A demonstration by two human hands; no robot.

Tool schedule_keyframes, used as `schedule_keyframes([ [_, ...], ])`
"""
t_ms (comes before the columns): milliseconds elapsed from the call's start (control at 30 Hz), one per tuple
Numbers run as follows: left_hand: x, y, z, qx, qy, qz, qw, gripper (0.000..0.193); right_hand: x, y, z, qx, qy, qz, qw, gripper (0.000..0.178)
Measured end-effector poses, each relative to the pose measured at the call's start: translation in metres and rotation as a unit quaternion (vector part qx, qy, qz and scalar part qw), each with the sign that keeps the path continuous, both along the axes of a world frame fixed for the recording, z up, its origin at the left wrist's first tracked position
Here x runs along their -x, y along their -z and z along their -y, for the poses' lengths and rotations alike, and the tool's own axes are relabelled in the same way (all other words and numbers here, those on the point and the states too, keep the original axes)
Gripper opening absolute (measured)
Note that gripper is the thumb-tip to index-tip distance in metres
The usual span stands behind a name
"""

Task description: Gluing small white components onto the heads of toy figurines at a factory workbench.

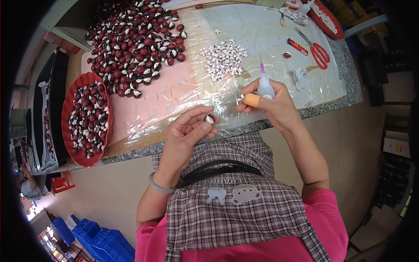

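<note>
My left hand (183, 131) pinches a small round dark-and-white piece (209, 118) between thumb and fingers, above the table's near edge. To its right, my right hand (281, 107) is closed round a squeeze bottle (265, 87) with a purple needle tip pointing up and away. An orange finger cover (252, 100) sits on a digit of that hand. At its fingertips is a tiny white piece (241, 98), a short gap away from the round piece. Just beyond both hands lies a pile of small white pieces (224, 59) on the plastic sheet (192, 87).
Many red, black and white round pieces (137, 39) are heaped at the far left. A red scalloped tray (66, 126) of assembled-looking pieces stands at the left edge. Red-handled scissors (320, 56), a red-and-black tube (297, 46) and a red dish (315, 17) of white bits lie right.
</note>
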State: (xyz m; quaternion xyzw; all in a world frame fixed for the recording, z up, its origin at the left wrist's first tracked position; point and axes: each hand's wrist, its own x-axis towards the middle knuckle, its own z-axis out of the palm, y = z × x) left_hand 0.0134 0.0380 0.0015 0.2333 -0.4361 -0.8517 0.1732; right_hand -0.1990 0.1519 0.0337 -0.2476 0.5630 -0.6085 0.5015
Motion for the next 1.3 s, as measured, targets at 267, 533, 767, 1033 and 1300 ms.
schedule_keyframes([
  [267,0.002,0.001,-0.011,0.100,0.004,0.015,0.995,0.028,-0.051,0.004,-0.005,0.016,0.004,-0.047,0.999,0.011],
  [533,0.004,0.001,-0.017,0.162,-0.019,0.022,0.986,0.025,-0.058,0.014,-0.006,0.027,0.022,-0.183,0.982,0.012],
  [767,0.005,-0.006,-0.020,0.475,-0.057,0.099,0.872,0.027,-0.072,0.022,-0.008,0.102,0.052,-0.419,0.901,0.018],
  [1033,0.002,-0.005,-0.017,0.474,-0.044,0.102,0.873,0.027,-0.063,0.017,-0.008,0.061,0.024,-0.389,0.919,0.014],
  [1300,-0.001,-0.003,-0.019,0.550,-0.068,0.084,0.828,0.025,-0.072,0.024,-0.008,0.062,0.019,-0.324,0.944,0.011],
])
